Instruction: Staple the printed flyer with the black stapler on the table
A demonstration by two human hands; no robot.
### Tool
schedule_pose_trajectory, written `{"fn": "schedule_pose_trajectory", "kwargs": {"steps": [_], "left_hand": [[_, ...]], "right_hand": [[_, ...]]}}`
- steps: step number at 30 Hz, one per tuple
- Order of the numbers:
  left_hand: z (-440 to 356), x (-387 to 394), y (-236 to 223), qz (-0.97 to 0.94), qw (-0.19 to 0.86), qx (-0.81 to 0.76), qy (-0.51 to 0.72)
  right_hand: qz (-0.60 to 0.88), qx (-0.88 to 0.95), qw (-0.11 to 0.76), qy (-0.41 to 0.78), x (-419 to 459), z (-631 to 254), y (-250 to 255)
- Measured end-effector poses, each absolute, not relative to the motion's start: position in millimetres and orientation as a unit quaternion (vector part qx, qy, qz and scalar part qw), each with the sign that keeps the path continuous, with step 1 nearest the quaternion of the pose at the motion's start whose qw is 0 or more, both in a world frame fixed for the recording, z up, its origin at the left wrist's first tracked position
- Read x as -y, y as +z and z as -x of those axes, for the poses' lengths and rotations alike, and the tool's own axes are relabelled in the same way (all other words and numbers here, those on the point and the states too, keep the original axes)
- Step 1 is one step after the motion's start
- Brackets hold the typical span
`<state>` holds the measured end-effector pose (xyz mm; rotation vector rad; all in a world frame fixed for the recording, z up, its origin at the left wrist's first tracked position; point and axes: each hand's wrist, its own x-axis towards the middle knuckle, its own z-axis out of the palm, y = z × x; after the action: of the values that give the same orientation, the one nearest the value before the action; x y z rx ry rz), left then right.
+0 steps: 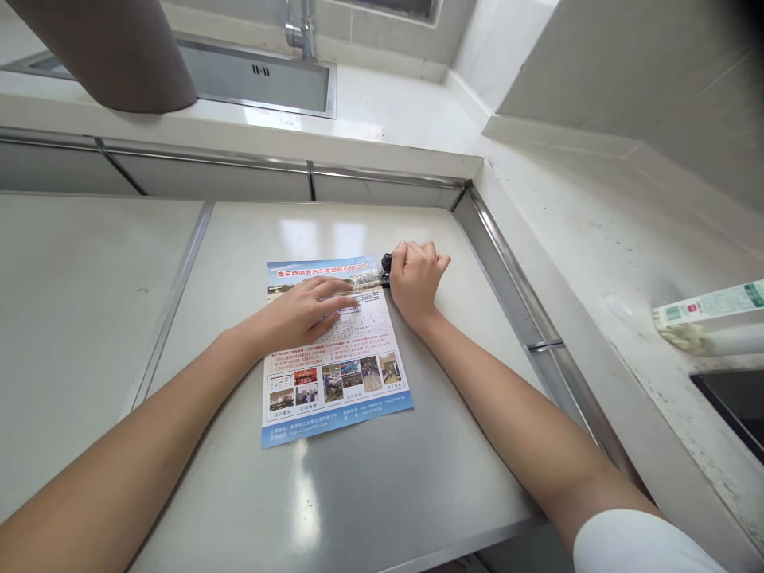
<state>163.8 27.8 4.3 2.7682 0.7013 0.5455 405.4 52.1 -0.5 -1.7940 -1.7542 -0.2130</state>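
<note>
A printed flyer (334, 426) with blue borders, red and black text and several small photos lies flat on the pale table (418, 477). My left hand (310, 312) rests palm down on its upper middle, fingers spread. Just beyond the flyer's upper right edge, my right hand (418, 278) is closed in a fist around what looks like a small black stapler (386, 263). Only the front end of that tool shows, its two black parts at the paper's edge; the rest is hidden in my fist.
A white counter (406, 119) with a steel sink (263, 76) and faucet (304, 32) runs behind the table. A brown cylinder (143, 64) stands at upper left. On the right counter lie a white-green package (716, 306) and a black panel (734, 406).
</note>
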Motion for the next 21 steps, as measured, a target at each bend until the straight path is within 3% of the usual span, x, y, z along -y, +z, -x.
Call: {"fn": "schedule_pose_trajectory", "kwargs": {"steps": [21], "left_hand": [[-162.9, -29.6, 1.1, -0.937, 0.146, -0.246, 0.201]], "right_hand": [[0.681, 0.657, 0.318, -0.063, -51.8, -405.0, 1.7]]}}
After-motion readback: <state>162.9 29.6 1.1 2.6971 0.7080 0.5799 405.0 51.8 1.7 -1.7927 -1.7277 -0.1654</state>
